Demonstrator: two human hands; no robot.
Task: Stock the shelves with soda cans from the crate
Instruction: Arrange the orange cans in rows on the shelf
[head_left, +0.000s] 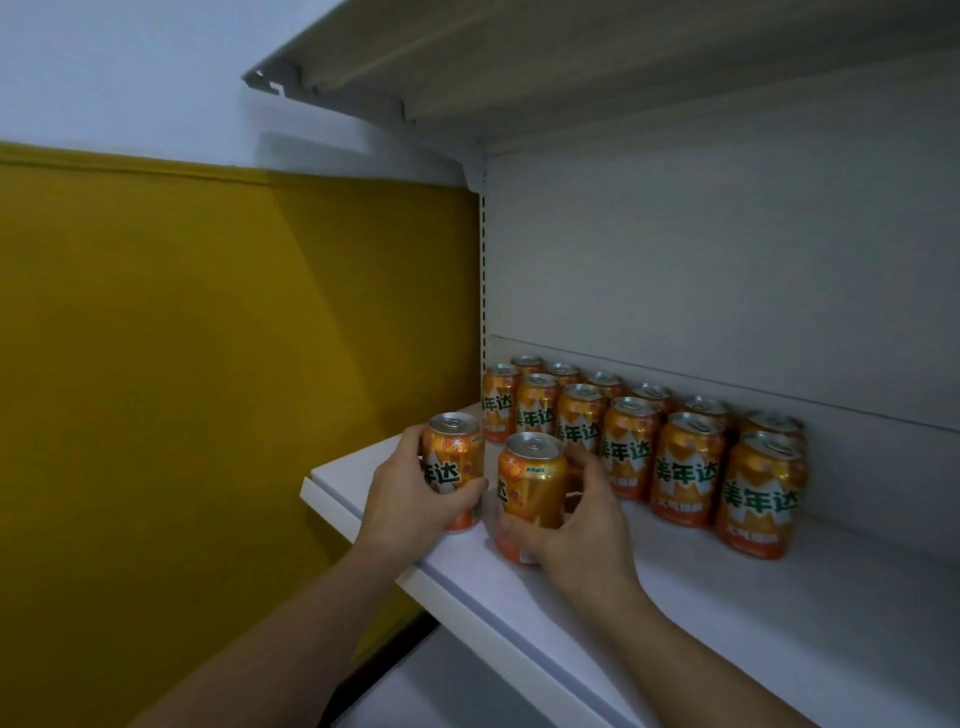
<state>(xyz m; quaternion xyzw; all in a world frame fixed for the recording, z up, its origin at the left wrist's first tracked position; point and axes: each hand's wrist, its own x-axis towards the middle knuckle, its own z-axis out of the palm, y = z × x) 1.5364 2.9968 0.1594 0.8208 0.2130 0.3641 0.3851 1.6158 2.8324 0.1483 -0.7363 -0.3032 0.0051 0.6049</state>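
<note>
Nearest the front edge of the white metal shelf (727, 629), I had my left hand (402, 491) wrapped round one upright orange aluminium soda can (460, 452) and my right hand (584, 525) curled round a second orange can (535, 486) just beside it. Both cans stood with their long axes vertical. Farther in and to the right, two rows of matching orange cans (685, 467) stood against the grey back panel (727, 260). I judged both held cans needed only a short push away, the left one being closer. No crate was in view.
</note>
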